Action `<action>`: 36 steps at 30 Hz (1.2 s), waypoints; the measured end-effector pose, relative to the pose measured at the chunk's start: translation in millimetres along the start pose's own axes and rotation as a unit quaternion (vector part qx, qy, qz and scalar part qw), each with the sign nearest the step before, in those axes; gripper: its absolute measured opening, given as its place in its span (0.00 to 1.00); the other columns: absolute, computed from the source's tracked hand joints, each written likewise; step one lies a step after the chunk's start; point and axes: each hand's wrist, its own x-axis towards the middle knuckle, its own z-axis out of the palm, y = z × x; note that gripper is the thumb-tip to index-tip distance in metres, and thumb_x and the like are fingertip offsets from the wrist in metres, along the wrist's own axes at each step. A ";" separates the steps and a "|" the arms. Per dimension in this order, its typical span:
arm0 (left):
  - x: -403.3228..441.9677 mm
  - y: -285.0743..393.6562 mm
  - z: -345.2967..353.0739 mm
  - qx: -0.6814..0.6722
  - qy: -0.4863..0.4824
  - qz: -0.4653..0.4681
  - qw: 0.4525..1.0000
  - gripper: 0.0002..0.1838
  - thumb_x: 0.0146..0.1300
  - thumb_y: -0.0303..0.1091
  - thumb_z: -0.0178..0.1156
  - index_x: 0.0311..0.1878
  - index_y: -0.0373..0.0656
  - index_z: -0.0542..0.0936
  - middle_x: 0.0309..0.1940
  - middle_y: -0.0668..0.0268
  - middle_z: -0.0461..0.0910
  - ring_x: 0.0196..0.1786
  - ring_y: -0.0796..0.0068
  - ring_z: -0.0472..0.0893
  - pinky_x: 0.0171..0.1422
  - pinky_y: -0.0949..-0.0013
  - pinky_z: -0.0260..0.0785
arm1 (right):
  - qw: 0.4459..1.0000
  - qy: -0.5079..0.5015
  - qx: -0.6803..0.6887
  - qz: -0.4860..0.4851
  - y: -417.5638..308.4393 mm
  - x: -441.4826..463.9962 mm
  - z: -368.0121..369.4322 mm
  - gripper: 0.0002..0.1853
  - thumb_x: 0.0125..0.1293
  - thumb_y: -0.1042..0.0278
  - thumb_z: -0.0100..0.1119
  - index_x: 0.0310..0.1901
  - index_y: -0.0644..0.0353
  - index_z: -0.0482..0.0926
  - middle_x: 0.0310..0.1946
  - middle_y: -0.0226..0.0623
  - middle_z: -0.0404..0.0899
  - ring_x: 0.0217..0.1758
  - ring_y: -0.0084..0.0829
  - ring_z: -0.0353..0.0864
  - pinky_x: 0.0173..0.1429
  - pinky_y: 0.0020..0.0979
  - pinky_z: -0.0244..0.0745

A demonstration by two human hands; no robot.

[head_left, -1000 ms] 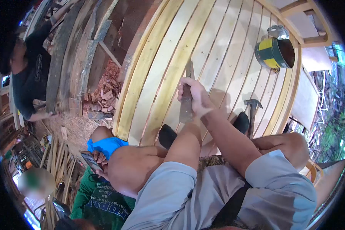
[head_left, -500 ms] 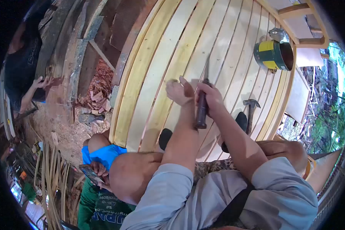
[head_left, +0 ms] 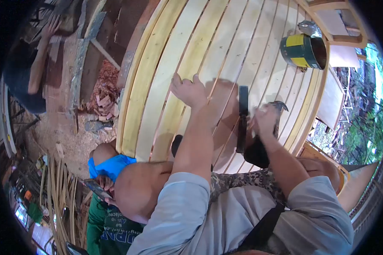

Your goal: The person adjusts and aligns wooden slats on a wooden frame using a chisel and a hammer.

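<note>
My left hand is over the pale slatted planks, fingers curled in and thumb raised. Whatever those fingers may hold is hidden. My right hand is smeared by motion beside the claw hammer, whose head shows just beyond it. The hammer's handle is largely covered, so I cannot tell whether the hand grips it. Immediately left of the right hand is a long dark tool; its exact kind and whether my fingers touch it are unclear.
A green and yellow bucket stands on the planks at upper right, near a wooden frame. A person in a green shirt holds a phone at lower left. Another person's arm shows at far left, near wood strips.
My right hand has moved right, from the dark tool's handle to beside the hammer. The tool now appears farther right, and its narrow blade no longer shows. My left hand has moved slightly left.
</note>
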 end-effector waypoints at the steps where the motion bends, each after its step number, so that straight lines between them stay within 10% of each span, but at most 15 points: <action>1: 0.6 -0.6 -0.4 0.028 -0.002 0.038 0.999 0.20 0.58 0.39 0.70 0.34 0.24 0.85 0.66 0.49 0.73 0.69 0.49 0.68 0.78 0.49 0.55 | 0.997 0.007 -0.027 0.065 9.2 17.4 -12.2 0.27 0.61 0.52 0.68 0.52 0.68 0.77 0.53 0.58 0.78 0.61 0.54 0.77 0.57 0.54 0.75; 4: 2.2 -1.7 1.2 0.019 0.003 0.032 0.999 0.19 0.58 0.39 0.70 0.31 0.25 0.85 0.66 0.48 0.73 0.67 0.48 0.69 0.78 0.50 0.56 | 0.961 -0.050 -0.130 0.240 47.6 49.7 -37.1 0.29 0.60 0.53 0.69 0.54 0.70 0.76 0.54 0.59 0.79 0.63 0.56 0.77 0.63 0.50 0.76; 8: -0.9 -12.9 3.8 0.012 0.021 0.072 0.997 0.20 0.61 0.41 0.69 0.29 0.28 0.83 0.66 0.46 0.72 0.67 0.45 0.67 0.74 0.49 0.58 | 0.950 -0.240 -0.030 0.196 143.8 56.6 -1.7 0.29 0.60 0.54 0.69 0.54 0.70 0.76 0.52 0.60 0.82 0.59 0.55 0.81 0.63 0.46 0.76; 12: -1.9 -11.7 4.7 0.034 0.009 0.085 0.996 0.21 0.62 0.43 0.68 0.28 0.29 0.83 0.66 0.47 0.69 0.67 0.43 0.64 0.74 0.46 0.56 | 0.969 -0.188 0.007 0.161 124.3 51.3 -16.7 0.28 0.61 0.53 0.69 0.53 0.71 0.76 0.47 0.61 0.83 0.55 0.58 0.83 0.60 0.48 0.76; 14: -0.5 -12.2 8.1 0.048 0.008 0.094 0.994 0.21 0.63 0.43 0.68 0.28 0.29 0.84 0.66 0.47 0.68 0.68 0.43 0.63 0.74 0.45 0.55 | 0.990 0.009 -0.038 0.134 123.1 59.8 -7.8 0.25 0.63 0.54 0.68 0.48 0.70 0.77 0.41 0.58 0.82 0.49 0.58 0.83 0.55 0.50 0.76; 19: -0.1 -13.5 7.3 0.106 0.006 0.102 0.989 0.22 0.66 0.45 0.64 0.32 0.30 0.86 0.67 0.46 0.66 0.69 0.44 0.61 0.75 0.45 0.54 | 0.977 0.074 0.198 0.000 24.4 123.2 -75.5 0.24 0.61 0.54 0.73 0.43 0.69 0.76 0.35 0.46 0.80 0.39 0.43 0.80 0.47 0.43 0.75; 26: -0.5 -7.7 9.0 0.119 0.009 0.066 0.991 0.22 0.67 0.46 0.63 0.32 0.30 0.87 0.67 0.47 0.66 0.68 0.44 0.62 0.76 0.46 0.53 | 0.789 -0.404 0.449 0.111 -83.4 107.1 -97.1 0.12 0.69 0.63 0.65 0.45 0.61 0.77 0.27 0.29 0.79 0.25 0.22 0.77 0.32 0.29 0.76; 31: -1.7 -11.0 5.8 0.087 -0.019 0.071 0.993 0.22 0.67 0.45 0.64 0.31 0.31 0.87 0.68 0.47 0.65 0.69 0.43 0.61 0.77 0.44 0.51 | 0.916 -0.239 0.276 -0.166 -136.2 83.0 -62.9 0.11 0.69 0.66 0.65 0.46 0.63 0.76 0.31 0.30 0.79 0.31 0.21 0.78 0.35 0.26 0.74; 34: -2.7 -16.0 17.3 0.097 0.044 0.095 0.990 0.20 0.62 0.45 0.67 0.28 0.34 0.87 0.67 0.52 0.69 0.68 0.42 0.63 0.77 0.42 0.53 | 0.786 -0.272 0.549 -0.087 -165.9 64.4 -67.1 0.13 0.70 0.63 0.65 0.47 0.64 0.76 0.32 0.30 0.78 0.33 0.22 0.77 0.38 0.27 0.73; 36: -4.2 -19.6 20.0 0.081 0.033 0.086 0.992 0.20 0.64 0.44 0.67 0.29 0.32 0.87 0.69 0.52 0.67 0.70 0.42 0.61 0.78 0.43 0.52 | 0.802 -0.295 0.517 -0.057 -154.1 60.7 -40.5 0.14 0.71 0.61 0.64 0.46 0.65 0.77 0.31 0.29 0.77 0.33 0.21 0.76 0.38 0.27 0.72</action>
